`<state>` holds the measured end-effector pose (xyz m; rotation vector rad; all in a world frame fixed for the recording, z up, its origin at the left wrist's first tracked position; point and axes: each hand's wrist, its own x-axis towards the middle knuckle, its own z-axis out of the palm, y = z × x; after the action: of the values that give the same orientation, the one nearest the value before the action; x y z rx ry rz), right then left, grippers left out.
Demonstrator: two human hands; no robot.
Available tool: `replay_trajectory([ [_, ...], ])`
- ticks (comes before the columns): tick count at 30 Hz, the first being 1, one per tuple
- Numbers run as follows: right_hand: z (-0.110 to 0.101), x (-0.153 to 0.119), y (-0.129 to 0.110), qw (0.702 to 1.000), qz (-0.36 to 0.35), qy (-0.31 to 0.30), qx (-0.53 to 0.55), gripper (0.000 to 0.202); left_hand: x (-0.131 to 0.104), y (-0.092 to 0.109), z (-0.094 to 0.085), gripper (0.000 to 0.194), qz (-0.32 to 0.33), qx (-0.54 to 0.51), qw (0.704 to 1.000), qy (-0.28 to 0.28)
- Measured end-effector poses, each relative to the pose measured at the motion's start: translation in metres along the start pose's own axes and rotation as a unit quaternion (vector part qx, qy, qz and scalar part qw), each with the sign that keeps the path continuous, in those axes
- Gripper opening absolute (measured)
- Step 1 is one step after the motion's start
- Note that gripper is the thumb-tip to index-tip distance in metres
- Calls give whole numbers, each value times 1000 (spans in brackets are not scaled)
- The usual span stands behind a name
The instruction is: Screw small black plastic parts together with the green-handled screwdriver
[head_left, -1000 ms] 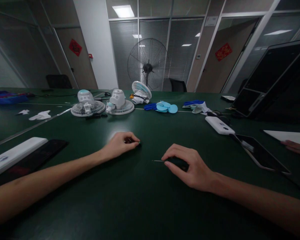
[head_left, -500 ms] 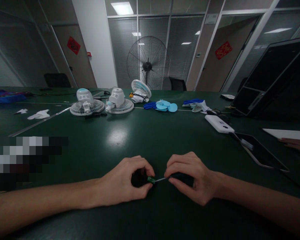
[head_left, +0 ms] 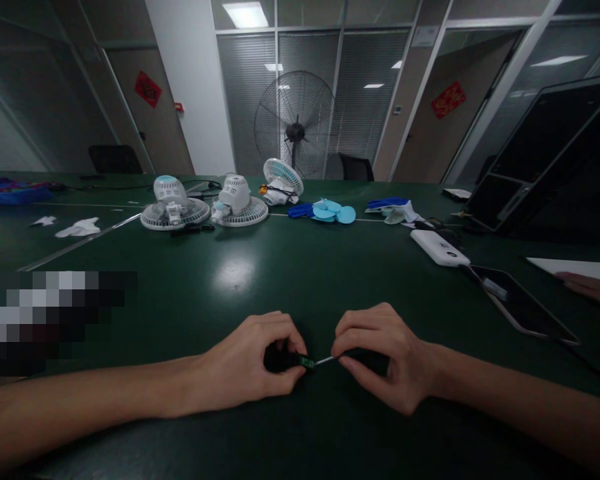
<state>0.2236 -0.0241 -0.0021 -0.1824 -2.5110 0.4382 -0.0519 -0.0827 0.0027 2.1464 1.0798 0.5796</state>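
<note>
Near the front middle of the dark green table, my left hand (head_left: 260,360) pinches a small green circuit board (head_left: 307,362) between thumb and fingers. Facing it, my right hand (head_left: 385,353) is closed around the dark handle of a screwdriver-like tool, whose thin metal shaft (head_left: 325,360) points left. The tip of the shaft meets the board's right end. Whether the board is joined to something dark inside my left hand cannot be made out.
White fans (head_left: 175,210) lie toward the back, beside light blue blades (head_left: 333,211) and gloves (head_left: 393,208). A white power bank (head_left: 439,248) and a tablet (head_left: 520,303) lie at right. Another person's hand (head_left: 590,288) rests at the right edge.
The green board in my left hand has tilted and shifted slightly right. The fingers of my right hand have moved a little, and less of the dark handle shows.
</note>
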Motion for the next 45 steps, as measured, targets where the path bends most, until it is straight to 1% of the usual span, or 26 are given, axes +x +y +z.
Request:
replay_trajectory([
  [9, 0, -1, 3, 1000, 1, -5, 10, 13, 0, 1, 0, 16, 3, 13, 1000, -2],
  [12, 1, -2, 3, 1000, -1, -8, 9, 13, 1, -2, 0, 15, -6, 26, 999, 20],
  [15, 1, -2, 3, 1000, -8, -26, 8, 13, 2, -5, -1, 15, -30, 34, 998, 43],
  [18, 1, -1, 3, 999, -16, -40, 11, 13, 2, -6, -1, 14, -35, 37, 998, 46],
  [21, 2, 2, 1, 999, -2, -31, -10, 15, 1, -5, -1, 14, -22, 45, 998, 43],
  [25, 4, 3, 0, 998, 9, -37, -43, 15, 2, -3, 0, 15, -17, 57, 997, 43],
  [27, 6, 2, 2, 997, 30, -22, -67, 15, 1, -3, 0, 16, -22, 59, 997, 45],
  [30, 8, 1, 4, 994, 71, 20, -84, 14, 1, -3, 1, 16, -23, 60, 997, 53],
  [36, 6, 3, 5, 992, 93, 52, -60, 12, 1, -5, 0, 15, -20, 61, 997, 47],
  [38, 6, 4, 5, 991, 104, 67, -54, 13, 1, -5, -1, 15, -5, 62, 997, 41],
  [42, 6, 4, 6, 988, 118, 87, -40, 13, 1, -4, -4, 15, 37, 73, 997, 9],
  [45, 5, 4, 7, 987, 126, 95, -34, 14, 6, -12, -9, 19, 67, 117, 991, -3],
])
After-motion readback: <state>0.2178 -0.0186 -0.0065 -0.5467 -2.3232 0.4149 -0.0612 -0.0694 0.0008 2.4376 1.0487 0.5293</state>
